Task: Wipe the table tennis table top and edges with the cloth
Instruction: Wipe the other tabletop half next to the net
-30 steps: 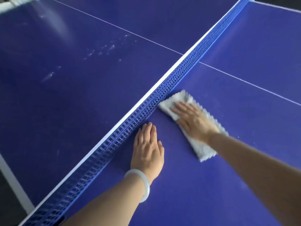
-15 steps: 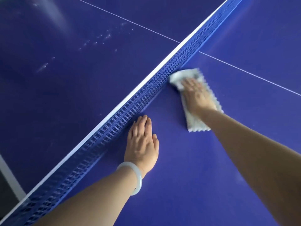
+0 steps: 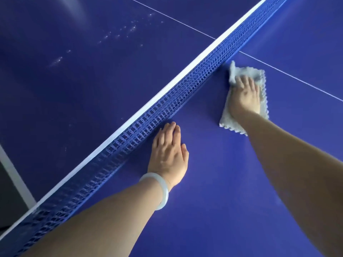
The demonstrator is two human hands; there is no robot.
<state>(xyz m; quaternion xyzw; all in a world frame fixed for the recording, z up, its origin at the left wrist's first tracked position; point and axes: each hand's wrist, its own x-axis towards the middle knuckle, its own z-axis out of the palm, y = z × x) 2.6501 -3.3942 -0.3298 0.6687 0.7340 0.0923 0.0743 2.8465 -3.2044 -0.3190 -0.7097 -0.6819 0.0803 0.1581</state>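
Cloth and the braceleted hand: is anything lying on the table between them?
No. In the head view, only bare blue table top lies between the cloth and the left hand.

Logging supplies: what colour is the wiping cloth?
The cloth is pale grey-white with a scalloped edge; head view.

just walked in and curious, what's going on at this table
A person is wiping the blue table tennis table. The right hand presses a pale cloth flat on the top, right beside the net. The left hand rests flat on the near half, close by the net. Pale smudges show on the far half.
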